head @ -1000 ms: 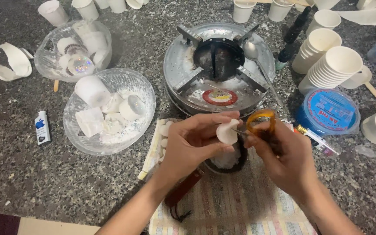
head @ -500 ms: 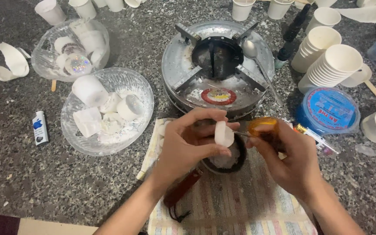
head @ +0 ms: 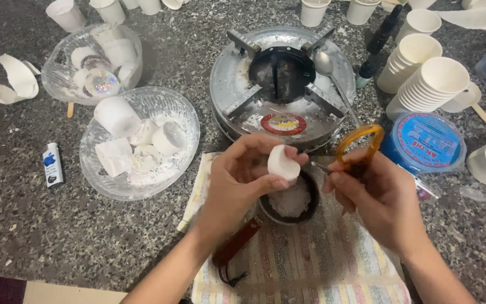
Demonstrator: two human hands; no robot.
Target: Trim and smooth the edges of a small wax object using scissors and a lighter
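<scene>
Small pan on cloth, stove behind, bowls left.

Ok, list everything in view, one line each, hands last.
wax chunk: one, white, pinched in left hand over the pan
small pan: one, black with reddish handle, on the cloth, white shavings inside
scissors: one pair, orange handles, in right hand
striped cloth: one, under the pan
burner: one, silver, centre
spoon: one, metal, on the burner
glass bowls: two, clear, left, holding white pieces
paper cups: many, white, stacked right, more along the top edge
round lid: one, blue, right
lighter: one, white and blue, left
left hand: holds wax
right hand: holds scissors
</scene>
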